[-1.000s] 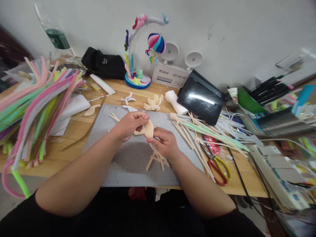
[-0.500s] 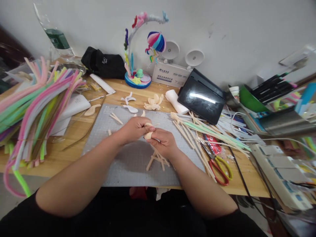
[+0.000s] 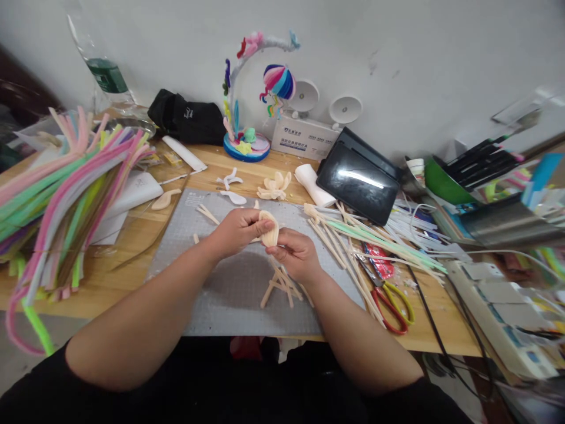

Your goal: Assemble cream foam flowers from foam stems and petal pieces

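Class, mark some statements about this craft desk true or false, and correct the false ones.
1. The left hand and right hand both grip the cream piece. True.
2. The scissors lie left of the grey mat. False: they lie to its right.
3. The hanging ball is plain white. False: it is striped, with pink and blue.
4. The black bag lies left of the arch. True.
5. The bottle has a red label. False: it is green.

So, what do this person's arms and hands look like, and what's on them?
Loose-looking black sleeves end around the elbows, leaving both forearms uncovered. The left hand and right hand are bare, with no gloves, watch or bracelet visible.
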The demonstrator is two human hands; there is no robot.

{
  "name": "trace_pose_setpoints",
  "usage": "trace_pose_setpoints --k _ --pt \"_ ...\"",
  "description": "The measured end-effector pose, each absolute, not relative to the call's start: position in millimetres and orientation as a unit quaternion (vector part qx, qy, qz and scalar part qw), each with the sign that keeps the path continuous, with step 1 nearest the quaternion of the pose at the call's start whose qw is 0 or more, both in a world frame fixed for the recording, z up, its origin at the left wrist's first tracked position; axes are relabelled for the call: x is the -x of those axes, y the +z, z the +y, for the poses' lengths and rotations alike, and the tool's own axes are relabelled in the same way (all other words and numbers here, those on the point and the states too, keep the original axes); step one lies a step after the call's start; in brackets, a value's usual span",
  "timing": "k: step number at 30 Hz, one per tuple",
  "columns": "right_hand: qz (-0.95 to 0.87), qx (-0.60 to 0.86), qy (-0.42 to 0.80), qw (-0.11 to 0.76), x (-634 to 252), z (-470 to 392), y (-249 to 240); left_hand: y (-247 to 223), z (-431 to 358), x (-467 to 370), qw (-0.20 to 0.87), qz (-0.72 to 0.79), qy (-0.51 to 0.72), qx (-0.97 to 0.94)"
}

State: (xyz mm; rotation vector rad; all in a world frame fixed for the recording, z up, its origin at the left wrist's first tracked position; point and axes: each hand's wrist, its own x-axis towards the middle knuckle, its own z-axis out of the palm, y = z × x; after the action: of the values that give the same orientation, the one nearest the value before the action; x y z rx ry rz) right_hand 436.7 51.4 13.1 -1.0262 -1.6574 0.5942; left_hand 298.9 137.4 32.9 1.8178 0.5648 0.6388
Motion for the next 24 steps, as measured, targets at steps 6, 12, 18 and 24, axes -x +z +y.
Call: trace_pose_setpoints --k 6,12,18,24 --pt "-0.675 0.419 0.282 0.537 -436.4 51.1 10.6 33.6 136.9 -298.3 0.494 0.195 0.302 -0.791" --pt "-0.67 0.413 0.293 0.542 -435.7 52.0 9.9 31.7 136.0 -298.8 0.552 0.209 0.288 -0.754" --pt "-0.699 0.414 0.286 0.507 -433.0 52.3 11.4 30.9 135.1 -299.7 0.544 0.242 0.265 -0.758" --pt "-0.711 0.424 0.259 0.497 -435.4 52.9 8.0 32.5 138.8 -300.2 0.461 0.218 0.237 -0.827"
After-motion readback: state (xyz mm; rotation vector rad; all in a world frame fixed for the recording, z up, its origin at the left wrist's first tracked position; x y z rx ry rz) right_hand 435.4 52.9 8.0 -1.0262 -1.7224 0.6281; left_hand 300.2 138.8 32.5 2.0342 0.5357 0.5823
